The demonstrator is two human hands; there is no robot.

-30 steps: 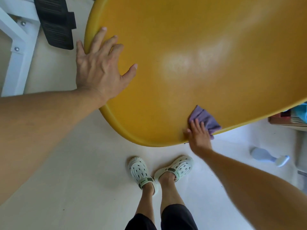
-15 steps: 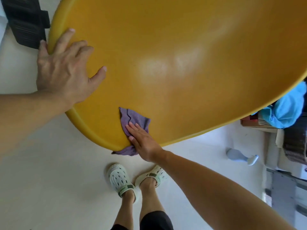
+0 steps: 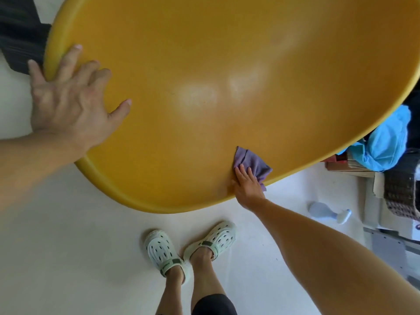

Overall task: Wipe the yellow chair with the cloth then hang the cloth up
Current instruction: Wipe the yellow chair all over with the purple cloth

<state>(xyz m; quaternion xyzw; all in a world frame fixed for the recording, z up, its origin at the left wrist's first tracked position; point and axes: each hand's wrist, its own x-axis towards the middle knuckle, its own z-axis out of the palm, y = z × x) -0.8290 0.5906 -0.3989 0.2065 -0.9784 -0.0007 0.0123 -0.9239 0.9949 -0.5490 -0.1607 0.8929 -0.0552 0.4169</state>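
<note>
The yellow chair (image 3: 204, 87) fills the upper part of the view as a large smooth curved shell. My left hand (image 3: 68, 103) lies spread on its left rim, little finger hooked over the outer edge, the other fingers flat on the shell. A small purple cloth (image 3: 254, 163) lies crumpled on the shell near its lower right edge. My right hand (image 3: 246, 187) presses the cloth down with straight fingers, the palm over the chair's rim.
My feet in pale clogs (image 3: 188, 246) stand on the white floor under the chair's front edge. A pale blue bottle (image 3: 327, 211) lies on the floor at right. Boxes, a woven basket (image 3: 400, 194) and blue fabric (image 3: 386, 139) crowd the right side. A black object (image 3: 20, 35) sits top left.
My right hand has slid the cloth back to the right along the lower edge of the shell, after a sweep to the left. My left hand has stayed on the left rim.
</note>
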